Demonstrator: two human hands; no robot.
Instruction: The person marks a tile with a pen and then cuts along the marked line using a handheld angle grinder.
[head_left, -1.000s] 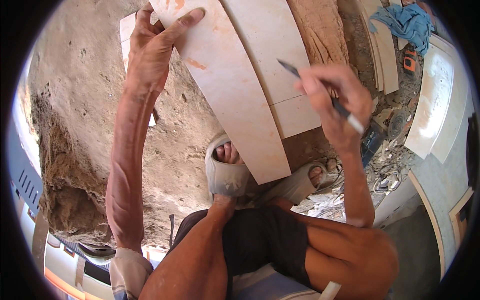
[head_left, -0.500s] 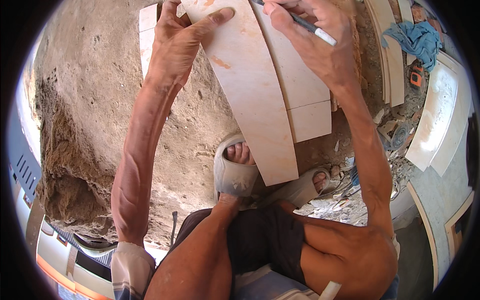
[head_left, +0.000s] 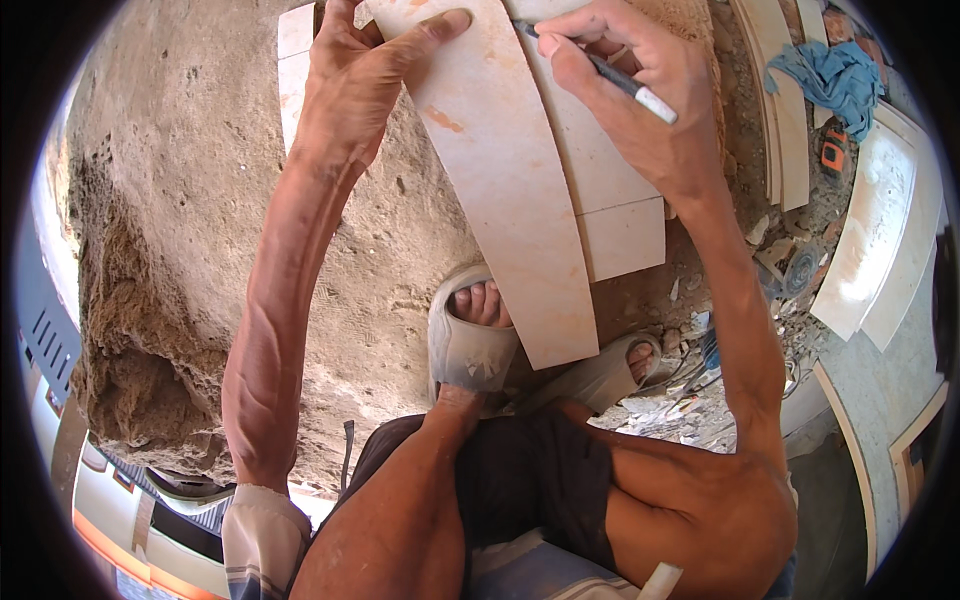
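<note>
Pen — at edge of tile

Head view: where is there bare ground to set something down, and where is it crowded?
Widest is the sandy ground left of the left forearm; a smaller patch lies between that forearm, the long tile strip and the left sandal. It is crowded right of the right arm: rubble, stacked strips, a blue cloth and an orange-and-black tool.

A pale strip, smudged orange, slants from far left to near right, overlapping a pale tile crossed by a thin line. A dark, white-ended pen tilts, its tip near the strip's right edge.
</note>
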